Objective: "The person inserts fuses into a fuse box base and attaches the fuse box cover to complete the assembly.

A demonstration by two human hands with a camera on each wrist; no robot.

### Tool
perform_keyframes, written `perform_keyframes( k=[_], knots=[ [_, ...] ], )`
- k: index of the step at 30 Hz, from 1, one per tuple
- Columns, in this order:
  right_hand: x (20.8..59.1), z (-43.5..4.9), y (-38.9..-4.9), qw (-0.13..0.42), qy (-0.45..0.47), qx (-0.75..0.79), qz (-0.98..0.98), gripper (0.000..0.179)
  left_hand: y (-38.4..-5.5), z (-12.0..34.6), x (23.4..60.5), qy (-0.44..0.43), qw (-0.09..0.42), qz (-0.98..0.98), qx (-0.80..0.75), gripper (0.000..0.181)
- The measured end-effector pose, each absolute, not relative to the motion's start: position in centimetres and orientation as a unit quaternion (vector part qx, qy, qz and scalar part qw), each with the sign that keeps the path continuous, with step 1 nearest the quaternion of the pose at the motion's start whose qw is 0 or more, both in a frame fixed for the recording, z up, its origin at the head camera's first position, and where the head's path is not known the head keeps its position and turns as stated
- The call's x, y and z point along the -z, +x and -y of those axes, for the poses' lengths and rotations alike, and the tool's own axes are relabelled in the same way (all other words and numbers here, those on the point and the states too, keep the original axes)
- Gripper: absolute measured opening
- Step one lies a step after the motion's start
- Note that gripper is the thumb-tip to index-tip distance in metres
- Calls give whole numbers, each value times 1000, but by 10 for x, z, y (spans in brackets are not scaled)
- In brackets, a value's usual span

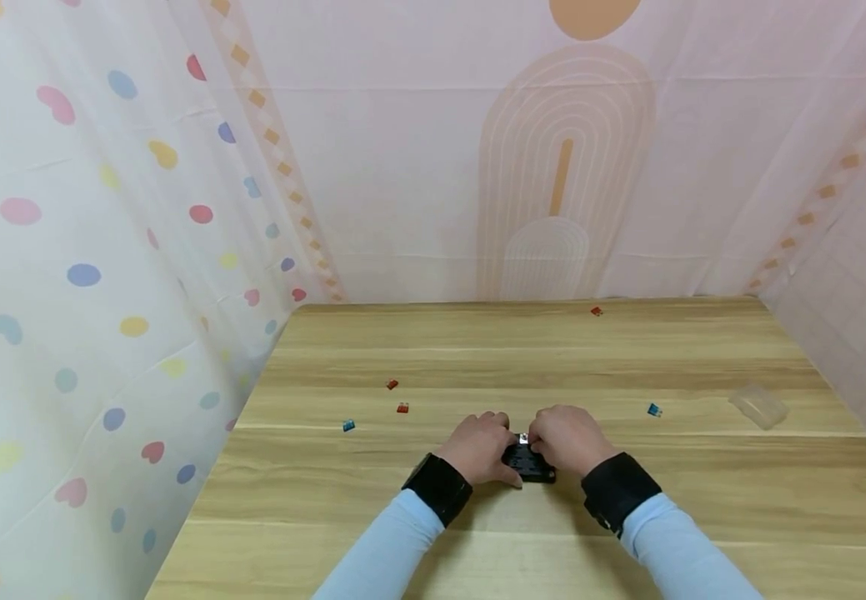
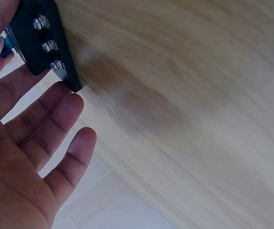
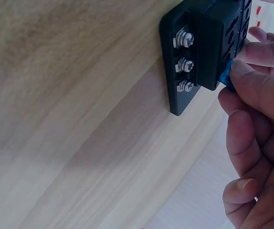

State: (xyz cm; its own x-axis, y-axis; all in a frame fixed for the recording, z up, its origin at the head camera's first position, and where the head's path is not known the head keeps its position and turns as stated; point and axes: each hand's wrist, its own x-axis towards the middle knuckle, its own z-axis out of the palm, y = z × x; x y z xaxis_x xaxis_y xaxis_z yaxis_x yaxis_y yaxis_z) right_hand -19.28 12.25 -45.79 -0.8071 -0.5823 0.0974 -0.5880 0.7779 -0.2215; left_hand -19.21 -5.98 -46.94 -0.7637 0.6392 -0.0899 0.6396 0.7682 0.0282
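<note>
Both arms (image 1: 383,550) reach forward, the left hand (image 1: 480,450) gripping between thumb and fingers, the right hand (image 1: 569,437) pinching with its fingertips (image 3: 242,71).

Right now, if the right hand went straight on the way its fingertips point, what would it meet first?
Probably the black block: the right hand pinches a blue piece at its slotted face, though contact is unclear.

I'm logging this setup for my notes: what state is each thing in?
Black rectangular plastic fuse block: gripped by the left hand.
Silver metal screws: fitted in the block; tightness unclear.
Small blue plastic fuse: pinched by the right hand at the block; seating unclear.
Three small red plastic fuses: loose on the wooden table.
Two other blue fuses: loose there too.
Translucent plastic cover: off the block.
</note>
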Motion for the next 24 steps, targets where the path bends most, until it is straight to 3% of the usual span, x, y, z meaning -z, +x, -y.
perform_keyframes(
  k=[24],
  knots=[
    [456, -119, -193, -31, 273, -133, 952, 17, -193, 60, 472, 336, 48, -941, -2, 52]
  ],
)
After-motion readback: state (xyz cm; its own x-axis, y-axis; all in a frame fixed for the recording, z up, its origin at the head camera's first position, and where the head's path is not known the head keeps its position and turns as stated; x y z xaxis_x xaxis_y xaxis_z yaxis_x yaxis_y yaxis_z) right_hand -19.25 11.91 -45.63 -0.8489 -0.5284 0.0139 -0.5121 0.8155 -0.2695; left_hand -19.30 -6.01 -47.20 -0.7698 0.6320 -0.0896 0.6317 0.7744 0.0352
